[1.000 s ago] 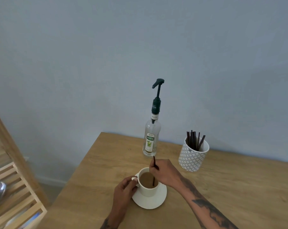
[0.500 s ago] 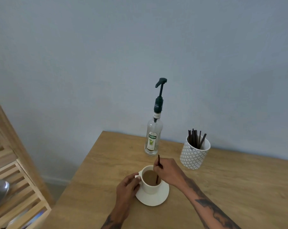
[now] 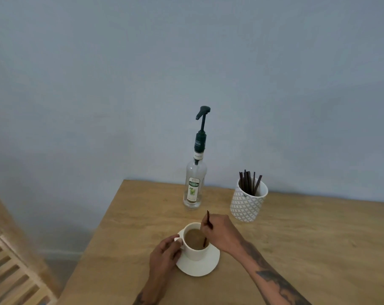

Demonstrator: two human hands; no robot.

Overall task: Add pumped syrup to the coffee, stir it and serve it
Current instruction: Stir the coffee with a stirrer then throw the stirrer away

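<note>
A white cup (image 3: 195, 252) of light brown coffee (image 3: 193, 237) stands on a white saucer (image 3: 205, 266) near the table's front. My left hand (image 3: 164, 256) grips the cup's handle on its left side. My right hand (image 3: 221, 231) pinches a dark stir stick (image 3: 205, 227) that dips into the coffee on the cup's right side. The clear syrup bottle (image 3: 193, 186) with a dark pump top stands upright behind the cup, apart from both hands.
A patterned white pot (image 3: 247, 204) holding several dark stir sticks stands at the back right of the wooden table (image 3: 307, 238). A wooden slatted rack (image 3: 12, 276) stands left of the table. A blue-grey wall runs behind.
The stick's top has swung a little as my right hand moves it round in the cup. My left hand keeps hold of the handle. The view has shifted slightly.
</note>
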